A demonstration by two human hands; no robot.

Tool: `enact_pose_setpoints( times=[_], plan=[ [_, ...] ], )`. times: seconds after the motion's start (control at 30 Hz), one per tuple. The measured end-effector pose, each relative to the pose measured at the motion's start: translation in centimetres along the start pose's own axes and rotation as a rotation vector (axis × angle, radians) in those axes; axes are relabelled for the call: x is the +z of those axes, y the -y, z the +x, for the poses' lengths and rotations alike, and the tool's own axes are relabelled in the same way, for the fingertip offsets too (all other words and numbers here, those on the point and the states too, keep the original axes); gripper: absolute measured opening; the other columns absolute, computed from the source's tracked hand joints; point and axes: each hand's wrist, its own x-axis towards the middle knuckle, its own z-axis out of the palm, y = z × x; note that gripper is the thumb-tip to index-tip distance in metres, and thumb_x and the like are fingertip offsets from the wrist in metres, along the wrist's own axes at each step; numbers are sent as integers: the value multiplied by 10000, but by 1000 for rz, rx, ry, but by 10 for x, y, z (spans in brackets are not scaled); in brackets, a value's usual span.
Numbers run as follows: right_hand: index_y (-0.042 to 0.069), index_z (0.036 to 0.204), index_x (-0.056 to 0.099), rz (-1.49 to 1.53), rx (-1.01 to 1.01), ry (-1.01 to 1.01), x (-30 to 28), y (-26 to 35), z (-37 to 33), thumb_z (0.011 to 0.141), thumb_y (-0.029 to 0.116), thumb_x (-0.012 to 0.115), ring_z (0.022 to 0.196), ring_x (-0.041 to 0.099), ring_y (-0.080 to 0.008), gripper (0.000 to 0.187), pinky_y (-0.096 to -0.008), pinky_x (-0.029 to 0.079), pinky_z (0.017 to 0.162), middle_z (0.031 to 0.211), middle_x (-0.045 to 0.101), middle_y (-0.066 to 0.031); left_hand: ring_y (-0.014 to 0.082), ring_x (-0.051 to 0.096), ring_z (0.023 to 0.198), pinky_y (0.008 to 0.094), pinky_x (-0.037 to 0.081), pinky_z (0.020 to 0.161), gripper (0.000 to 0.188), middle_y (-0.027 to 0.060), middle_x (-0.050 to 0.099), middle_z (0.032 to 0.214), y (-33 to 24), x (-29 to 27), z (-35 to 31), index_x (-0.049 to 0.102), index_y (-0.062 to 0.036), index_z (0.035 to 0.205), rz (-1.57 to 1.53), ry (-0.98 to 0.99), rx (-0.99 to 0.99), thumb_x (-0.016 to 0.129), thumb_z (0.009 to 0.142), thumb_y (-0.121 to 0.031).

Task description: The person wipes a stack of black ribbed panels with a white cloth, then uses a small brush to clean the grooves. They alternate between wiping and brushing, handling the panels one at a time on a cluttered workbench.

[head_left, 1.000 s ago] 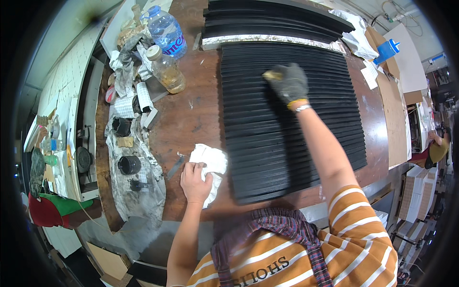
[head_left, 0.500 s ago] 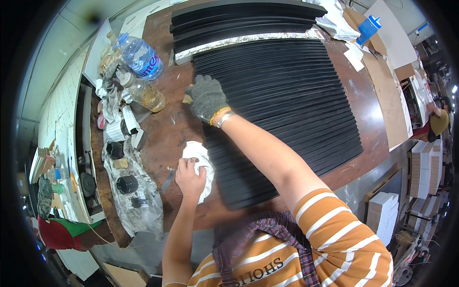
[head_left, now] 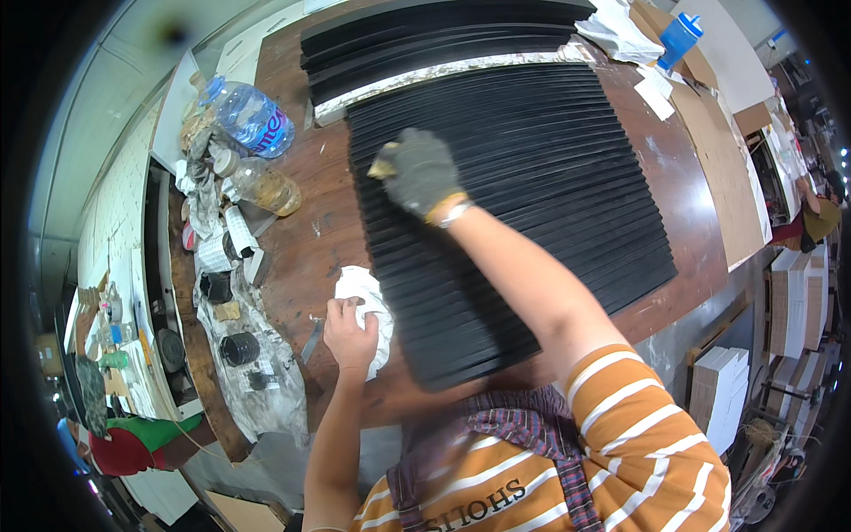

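Long black strips [head_left: 523, 204] lie side by side in a wide panel on the brown table. My right hand [head_left: 419, 173], in a grey knitted glove, is over the panel's left part. Its fingers are closed round a small yellowish piece [head_left: 381, 168] that looks like sponge. Blur hides whether the piece touches the strips. At the panel's near left edge, my bare left hand [head_left: 349, 335] grips a crumpled white cloth [head_left: 377, 306], its fingers bent over it. More black strips [head_left: 434, 43] are stacked beyond the panel, behind a white, stained bar [head_left: 443, 78].
On the left stand a large clear water bottle [head_left: 253, 115] and a bottle with brownish contents [head_left: 266, 186]. Black-stained pots [head_left: 238, 348] sit on a smeared sheet [head_left: 275, 390]. A blue bottle [head_left: 681, 40] is at the far right. Other people work on both sides.
My gloved right hand has moved right, from the panel's left edge onto the strips, with the yellowish piece. My left hand stays on the cloth. The whole view has shifted slightly.
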Motion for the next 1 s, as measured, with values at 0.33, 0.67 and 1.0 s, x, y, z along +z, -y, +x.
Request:
enact_pose_setpoints(
  times=[0.33, 0.67, 1.0],
  plan=[
    [138, 1084, 779, -407, 682, -254, -130, -314, -83, 925, 481, 709, 923, 709, -366, 385, -503, 560, 807, 945, 757, -181, 358, 645, 947, 484, 524, 782, 291, 116, 577, 1029, 0, 1, -1, 658, -82, 1053, 32, -15, 21, 685, 774, -160],
    [154, 1100, 777, 75, -98, 22, -39, -50, -53, 875, 336, 738, 1085, 619, -282, 292, -419, 529, 938, 1113, 644, -101, 374, 640, 945, 487, 522, 780, 276, 125, 574, 1044, 2, 2, 0, 644, -70, 1063, 68, 21, 11, 654, 805, -170],
    [138, 997, 784, -156, 326, -203, -120, -297, -104, 906, 510, 740, 976, 673, -336, 385, -462, 540, 869, 978, 718, -147, 373, 635, 957, 478, 521, 790, 293, 133, 570, 1049, 2, 1, -1, 646, -65, 1076, 69, 8, 38, 659, 804, -174]
  ],
)
